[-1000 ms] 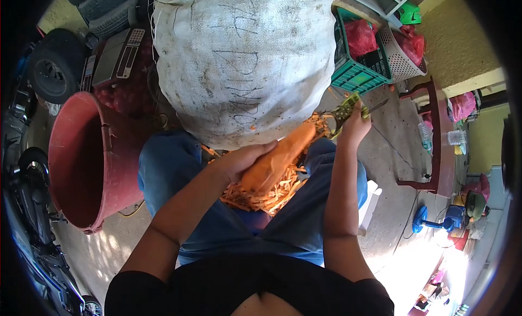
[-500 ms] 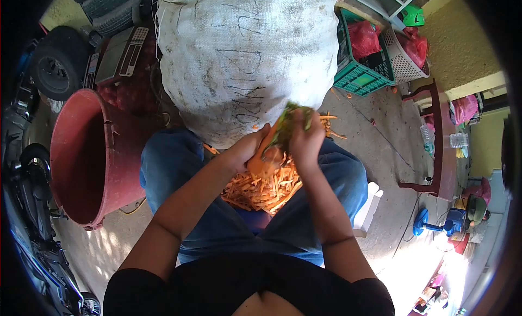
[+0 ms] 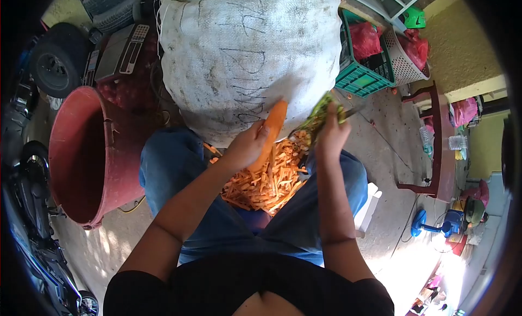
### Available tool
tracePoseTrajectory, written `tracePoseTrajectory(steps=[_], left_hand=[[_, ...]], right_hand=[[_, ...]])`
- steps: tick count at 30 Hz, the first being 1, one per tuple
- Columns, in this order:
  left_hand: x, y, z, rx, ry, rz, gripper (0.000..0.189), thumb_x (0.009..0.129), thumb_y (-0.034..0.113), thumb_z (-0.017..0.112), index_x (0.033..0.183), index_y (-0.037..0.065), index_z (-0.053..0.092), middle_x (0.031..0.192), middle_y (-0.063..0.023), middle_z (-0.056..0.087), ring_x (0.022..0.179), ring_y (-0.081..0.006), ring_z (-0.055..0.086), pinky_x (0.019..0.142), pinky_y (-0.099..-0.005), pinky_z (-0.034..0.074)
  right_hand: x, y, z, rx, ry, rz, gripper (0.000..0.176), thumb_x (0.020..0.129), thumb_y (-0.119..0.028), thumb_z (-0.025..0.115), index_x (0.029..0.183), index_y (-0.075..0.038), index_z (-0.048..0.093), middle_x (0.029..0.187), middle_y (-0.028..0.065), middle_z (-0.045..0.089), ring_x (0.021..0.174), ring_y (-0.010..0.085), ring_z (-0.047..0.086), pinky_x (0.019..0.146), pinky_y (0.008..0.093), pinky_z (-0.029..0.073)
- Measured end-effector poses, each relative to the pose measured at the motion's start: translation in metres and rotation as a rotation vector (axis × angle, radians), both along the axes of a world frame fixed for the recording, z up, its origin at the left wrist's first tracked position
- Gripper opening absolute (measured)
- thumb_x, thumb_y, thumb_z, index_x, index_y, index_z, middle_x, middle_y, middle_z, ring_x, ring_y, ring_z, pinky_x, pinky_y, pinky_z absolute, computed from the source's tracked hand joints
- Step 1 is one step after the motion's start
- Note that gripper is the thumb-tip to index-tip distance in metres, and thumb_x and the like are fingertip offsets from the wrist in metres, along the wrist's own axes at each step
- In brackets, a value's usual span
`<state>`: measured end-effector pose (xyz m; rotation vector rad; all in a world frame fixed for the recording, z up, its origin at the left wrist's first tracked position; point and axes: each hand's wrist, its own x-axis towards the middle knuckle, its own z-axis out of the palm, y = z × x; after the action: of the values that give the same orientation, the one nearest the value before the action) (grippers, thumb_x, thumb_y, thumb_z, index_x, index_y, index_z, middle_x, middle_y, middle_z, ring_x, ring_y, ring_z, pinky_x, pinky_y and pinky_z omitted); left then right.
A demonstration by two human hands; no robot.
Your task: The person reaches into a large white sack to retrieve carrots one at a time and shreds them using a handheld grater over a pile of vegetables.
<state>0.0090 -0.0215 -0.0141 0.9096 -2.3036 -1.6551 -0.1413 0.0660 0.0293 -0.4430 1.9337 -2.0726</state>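
My left hand [image 3: 249,145] is closed around an orange carrot [image 3: 275,123], whose upper end points away from me. To its right, my right hand [image 3: 333,132] grips a green, patterned peeler [image 3: 317,117], blurred by motion; its exact shape is hard to make out. A gap separates the tool from the carrot. Below both hands, between my knees, lies a heap of orange peelings [image 3: 266,183]. Directly ahead stands a large white sack [image 3: 244,55] with dark handwriting.
A large red tub [image 3: 106,158] stands at the left, with a scale [image 3: 115,54] and a tire [image 3: 57,60] beyond it. At the right are a green crate [image 3: 363,79], a white basket [image 3: 405,60], a reddish wooden frame [image 3: 443,147] and a blue fan [image 3: 435,224].
My right hand and the green tool have moved right, off the carrot. The carrot, still in my left hand, now stands more upright in view, its upper end farther forward.
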Motion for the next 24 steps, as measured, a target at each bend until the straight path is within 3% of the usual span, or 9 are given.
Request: tracePoseTrajectory(steps=[1,3,6,10,15,16,20,22,24], left_hand=[[-0.001,-0.001,0.001,-0.002,0.000,0.001,0.042,0.089,0.034,0.027,0.111,0.001,0.041,0.096,-0.0110,0.053,0.085,-0.0159,0.053,0.078,-0.0278,0.041],[-0.005,-0.001,0.002,0.902,0.243,0.178,0.039,0.087,0.036,0.032,0.104,0.004,0.048,0.093,-0.0083,0.055,0.079,-0.0149,0.056,0.070,-0.0275,0.045],[-0.005,0.002,0.015,1.194,0.158,0.221,0.036,0.088,0.033,0.033,0.103,0.004,0.047,0.093,-0.0077,0.055,0.079,-0.0143,0.056,0.067,-0.0271,0.047],[-0.003,0.009,0.007,1.485,0.375,0.226,0.037,0.088,0.033,0.030,0.101,0.003,0.046,0.085,-0.0077,0.057,0.070,-0.0166,0.057,0.064,-0.0300,0.048],[0.003,0.012,0.022,1.240,0.098,0.058,0.040,0.088,0.036,0.027,0.099,0.002,0.046,0.083,-0.0082,0.055,0.069,-0.0160,0.056,0.064,-0.0289,0.047],[0.005,0.013,0.023,1.223,0.020,-0.064,0.040,0.088,0.034,0.027,0.100,0.001,0.045,0.082,-0.0091,0.056,0.071,-0.0168,0.057,0.061,-0.0299,0.048],[0.008,0.018,0.038,1.103,-0.065,-0.084,0.042,0.088,0.035,0.028,0.102,0.000,0.046,0.083,-0.0096,0.057,0.069,-0.0156,0.057,0.063,-0.0273,0.047],[0.007,0.015,0.036,1.133,-0.035,-0.058,0.042,0.088,0.035,0.029,0.102,0.000,0.047,0.084,-0.0095,0.057,0.069,-0.0152,0.057,0.064,-0.0268,0.047],[0.006,0.014,0.030,1.166,0.000,-0.019,0.041,0.088,0.035,0.031,0.102,0.000,0.047,0.085,-0.0095,0.057,0.070,-0.0148,0.057,0.065,-0.0262,0.047]], right_hand=[[0.009,-0.004,-0.007,-0.019,0.006,0.047,0.018,0.083,-0.018,0.047,0.082,0.000,0.051,0.063,0.0007,0.049,0.055,0.0063,0.042,0.048,0.0206,0.034],[0.028,-0.008,-0.012,-0.031,-0.033,0.150,0.019,0.083,-0.018,0.047,0.082,0.000,0.051,0.063,0.0004,0.048,0.055,0.0062,0.042,0.049,0.0211,0.034],[0.055,-0.007,-0.003,-0.004,0.045,0.242,0.017,0.083,-0.017,0.048,0.082,0.000,0.051,0.063,0.0011,0.049,0.056,0.0079,0.042,0.050,0.0216,0.035],[0.064,-0.008,-0.007,0.112,0.347,0.175,0.015,0.081,-0.015,0.050,0.080,0.001,0.051,0.059,0.0097,0.051,0.053,0.0140,0.047,0.049,0.0268,0.037],[0.010,-0.013,-0.021,0.251,0.437,-0.114,0.019,0.081,-0.017,0.049,0.072,-0.001,0.053,0.058,0.0052,0.053,0.051,0.0117,0.046,0.046,0.0262,0.037],[-0.011,-0.011,-0.022,0.389,0.390,-0.160,0.021,0.082,-0.016,0.048,0.073,0.002,0.051,0.057,0.0124,0.054,0.048,0.0160,0.048,0.044,0.0290,0.038],[-0.069,0.000,-0.024,0.336,0.280,-0.466,0.019,0.082,-0.016,0.048,0.072,-0.001,0.052,0.059,0.0056,0.054,0.048,0.0110,0.049,0.042,0.0251,0.040],[-0.066,0.003,-0.010,-0.092,-0.001,-0.415,0.018,0.082,-0.016,0.046,0.074,-0.001,0.052,0.061,0.0043,0.053,0.048,0.0102,0.050,0.043,0.0249,0.041],[-0.043,0.002,-0.002,-0.113,-0.032,-0.344,0.018,0.083,-0.016,0.045,0.075,-0.001,0.051,0.061,0.0032,0.051,0.046,0.0094,0.048,0.040,0.0234,0.038]])
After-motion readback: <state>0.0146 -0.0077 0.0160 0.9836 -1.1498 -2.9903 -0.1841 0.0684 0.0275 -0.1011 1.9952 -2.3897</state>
